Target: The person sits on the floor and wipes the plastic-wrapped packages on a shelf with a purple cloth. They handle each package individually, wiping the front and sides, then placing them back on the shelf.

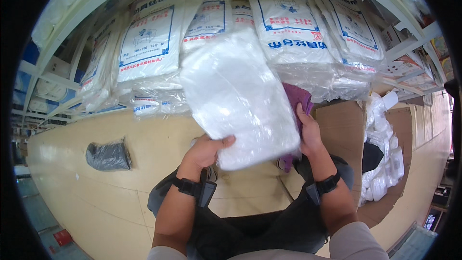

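A large white packet in shiny clear plastic (238,98) is held up in front of me, its plain face toward me. My left hand (206,150) grips its lower left corner, thumb across the front and fingers hidden behind. At the packet's right edge, my right hand (310,134) is closed on a purple cloth (299,97), which partly shows from behind the packet. Whether the right fingers also grip the packet cannot be made out. Beyond it, stacks of similar printed packets (150,41) lie on a shelf, with another stack (291,24) to the right.
On the tan floor to the left lies a dark grey plastic-wrapped bundle (109,156). An open cardboard box (339,137) stands at my right, near white plastic-wrapped goods (382,163). White shelf posts (77,55) frame the stacks. My knees are below the packet.
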A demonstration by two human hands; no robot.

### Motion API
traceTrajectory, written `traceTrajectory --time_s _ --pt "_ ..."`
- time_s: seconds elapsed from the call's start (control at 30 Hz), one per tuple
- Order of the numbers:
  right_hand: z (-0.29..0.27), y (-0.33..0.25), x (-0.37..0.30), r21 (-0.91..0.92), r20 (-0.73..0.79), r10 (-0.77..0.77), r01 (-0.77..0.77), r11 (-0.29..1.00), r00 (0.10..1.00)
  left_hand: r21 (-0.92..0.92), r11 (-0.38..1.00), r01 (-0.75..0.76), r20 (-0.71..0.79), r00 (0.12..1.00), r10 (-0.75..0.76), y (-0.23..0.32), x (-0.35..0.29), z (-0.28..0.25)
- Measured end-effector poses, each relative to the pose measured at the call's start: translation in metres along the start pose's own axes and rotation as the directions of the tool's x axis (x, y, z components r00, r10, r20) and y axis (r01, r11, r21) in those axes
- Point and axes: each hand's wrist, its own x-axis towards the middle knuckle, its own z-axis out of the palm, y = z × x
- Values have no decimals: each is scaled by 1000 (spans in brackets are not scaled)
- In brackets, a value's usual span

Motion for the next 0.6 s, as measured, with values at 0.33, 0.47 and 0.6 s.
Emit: traceTrajectory --time_s 0.33,0.47,0.6 --pt "-8 20 -31 -609 169 204 -61 791 964 963 7 270 -221 803 -554 -41 5 -24" --pt "-22 53 -24 -956 201 181 152 251 963 969 118 219 -147 888 -435 -48 14 -34" --pt "-1 69 -28 -991 125 57 122 51 991 496 838 229 -29 968 -248 -46 14 -9"
